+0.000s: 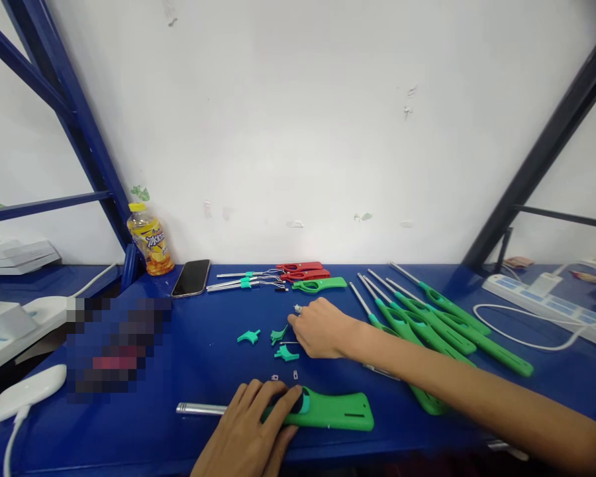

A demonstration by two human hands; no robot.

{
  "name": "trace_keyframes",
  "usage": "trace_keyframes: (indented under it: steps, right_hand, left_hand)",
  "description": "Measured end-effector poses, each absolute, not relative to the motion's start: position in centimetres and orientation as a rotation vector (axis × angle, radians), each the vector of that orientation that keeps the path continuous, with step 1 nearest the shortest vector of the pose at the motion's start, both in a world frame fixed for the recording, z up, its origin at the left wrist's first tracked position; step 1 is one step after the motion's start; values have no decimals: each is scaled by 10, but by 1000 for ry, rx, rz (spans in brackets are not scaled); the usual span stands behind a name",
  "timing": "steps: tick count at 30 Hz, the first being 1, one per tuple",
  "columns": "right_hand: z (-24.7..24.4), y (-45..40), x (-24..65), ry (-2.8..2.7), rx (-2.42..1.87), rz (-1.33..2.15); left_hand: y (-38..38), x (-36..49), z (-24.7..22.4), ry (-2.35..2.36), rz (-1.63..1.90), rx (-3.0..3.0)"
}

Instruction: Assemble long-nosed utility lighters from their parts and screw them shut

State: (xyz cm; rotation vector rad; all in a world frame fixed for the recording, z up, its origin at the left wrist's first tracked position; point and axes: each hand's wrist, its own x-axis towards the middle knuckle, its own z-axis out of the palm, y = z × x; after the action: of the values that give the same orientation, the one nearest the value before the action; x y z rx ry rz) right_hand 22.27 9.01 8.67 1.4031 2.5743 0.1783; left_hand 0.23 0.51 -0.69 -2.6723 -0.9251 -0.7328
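Note:
My left hand [253, 424] is closed round the middle of a green long-necked lighter [335, 411]; its metal tube [201, 409] points left. Farther back, my right hand [320, 328] has its fingers bent together over the table. A small silvery piece [298, 309] shows at its fingertips, and a thin metal rod [289, 342] reaches out from beneath it. What the fingers grip is hidden. Left of this hand lie teal plastic triggers [249, 336]. Two tiny pale parts [295, 375] rest between the hands.
Several green lighters [427, 318] lie fanned under and behind my right forearm. Red handles [305, 275], a green handle [320, 285] and wired metal tubes [238, 283] lie near the wall. A phone [191, 277], a bottle [150, 242], a power strip [546, 301] and a white device [27, 393] are around.

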Motion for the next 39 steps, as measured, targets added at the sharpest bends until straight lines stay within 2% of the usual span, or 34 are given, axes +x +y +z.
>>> trace_keyframes:
  steps: [8,14,22,39]
  right_hand:
    - [108,88,236,2618,1470,119]
    - [130,38,280,2676,1551,-181]
    - [100,-14,313,2660,1601,-511]
    - [88,-13,308,2654,1648,-453]
  left_hand:
    - [2,1,-7,-960,-745,-2711]
    - [0,6,1,-959,-779,-2673]
    - [4,2,-13,-942,-702,-2660]
    - [2,4,-9,-959,-722,-2681]
